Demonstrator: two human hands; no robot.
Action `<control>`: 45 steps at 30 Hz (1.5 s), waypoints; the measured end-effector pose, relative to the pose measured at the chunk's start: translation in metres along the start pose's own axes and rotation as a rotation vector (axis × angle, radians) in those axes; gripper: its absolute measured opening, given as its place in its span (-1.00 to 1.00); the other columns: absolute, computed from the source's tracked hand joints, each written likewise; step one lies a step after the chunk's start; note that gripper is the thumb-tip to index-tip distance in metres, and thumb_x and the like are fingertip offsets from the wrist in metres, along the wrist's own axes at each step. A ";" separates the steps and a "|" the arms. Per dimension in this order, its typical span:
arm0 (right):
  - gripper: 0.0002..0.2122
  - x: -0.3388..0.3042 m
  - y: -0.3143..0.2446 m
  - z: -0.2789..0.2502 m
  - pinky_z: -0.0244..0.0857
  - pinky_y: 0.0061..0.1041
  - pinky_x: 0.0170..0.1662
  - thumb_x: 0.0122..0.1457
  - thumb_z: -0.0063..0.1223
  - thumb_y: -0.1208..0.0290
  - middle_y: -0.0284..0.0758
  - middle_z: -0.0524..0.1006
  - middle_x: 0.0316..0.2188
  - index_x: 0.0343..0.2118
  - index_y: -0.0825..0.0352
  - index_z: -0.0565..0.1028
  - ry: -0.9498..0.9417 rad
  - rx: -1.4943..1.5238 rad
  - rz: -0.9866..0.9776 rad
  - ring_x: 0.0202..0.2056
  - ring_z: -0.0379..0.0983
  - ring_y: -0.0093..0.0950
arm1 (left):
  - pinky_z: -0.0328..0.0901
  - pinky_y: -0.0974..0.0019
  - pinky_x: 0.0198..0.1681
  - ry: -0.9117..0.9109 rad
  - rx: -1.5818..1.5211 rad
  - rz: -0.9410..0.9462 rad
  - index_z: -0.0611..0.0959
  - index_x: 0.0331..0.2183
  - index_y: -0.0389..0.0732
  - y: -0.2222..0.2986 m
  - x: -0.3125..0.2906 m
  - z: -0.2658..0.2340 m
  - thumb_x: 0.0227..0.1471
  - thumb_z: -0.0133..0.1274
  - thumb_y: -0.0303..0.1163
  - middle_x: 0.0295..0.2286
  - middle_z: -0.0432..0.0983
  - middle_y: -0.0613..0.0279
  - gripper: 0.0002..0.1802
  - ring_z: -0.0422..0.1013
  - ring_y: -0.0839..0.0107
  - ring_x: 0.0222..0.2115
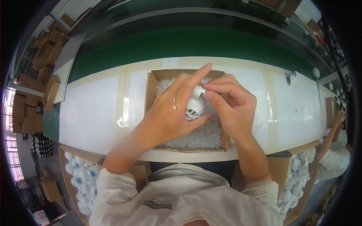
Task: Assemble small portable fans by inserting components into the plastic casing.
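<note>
The white part, a rounded shell with a slotted grille and a short neck, is near the middle of the view, above the open cardboard tray. The left hand grasps it from the 9 o'clock side, forefinger pointing out toward 1 o'clock and thumb passing beneath the grille; the palm and fingers hide much of the shell. A thin silvery band shows on one finger (a ring, by its look). The right hand comes in from 3 o'clock, its thumb and forefinger pinching at the neck of the white part. Whether a separate small piece sits between those fingertips cannot be made out, and its other fingers are partly hidden behind one another.

Inside the tray lie many small translucent pieces, too small to tell apart clearly; both hands cover some of them. The tray rests on the white table, with a green surface beyond it at 12 o'clock. At 8 o'clock a carton of white round parts, some with blue centres, is partly covered by the sleeve; at 4 o'clock a similar carton is also partly hidden. A co-worker at 3 to 4 o'clock is cut off by the dark fisheye rim.
</note>
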State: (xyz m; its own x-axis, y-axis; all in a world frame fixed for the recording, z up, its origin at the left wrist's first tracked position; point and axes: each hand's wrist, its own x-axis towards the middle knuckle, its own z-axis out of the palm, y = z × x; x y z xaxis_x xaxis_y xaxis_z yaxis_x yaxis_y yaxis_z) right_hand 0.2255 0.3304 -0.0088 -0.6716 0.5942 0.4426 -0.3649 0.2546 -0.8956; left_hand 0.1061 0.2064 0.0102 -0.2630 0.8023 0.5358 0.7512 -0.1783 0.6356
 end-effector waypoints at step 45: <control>-0.93 -0.017 0.027 0.004 0.11 -0.21 -0.19 -0.03 0.15 0.40 -0.30 0.53 -0.45 -0.53 0.24 0.62 -0.335 -1.507 -0.184 -0.12 0.31 -0.29 | 0.54 0.16 -0.54 0.063 -1.464 -0.720 0.01 0.38 -0.03 -0.037 -0.003 -0.033 0.36 -0.28 0.02 -0.31 0.54 0.14 -0.29 0.55 0.14 -0.35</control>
State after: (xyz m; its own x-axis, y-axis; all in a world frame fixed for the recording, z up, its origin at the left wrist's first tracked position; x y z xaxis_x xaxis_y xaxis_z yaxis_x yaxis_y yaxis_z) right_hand 0.2245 0.3246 -0.0403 -0.8754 0.3303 0.3531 0.3684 0.9286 0.0447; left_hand 0.0592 0.1922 0.0033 -0.3355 0.9377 -0.0905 -0.7041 -0.1857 0.6854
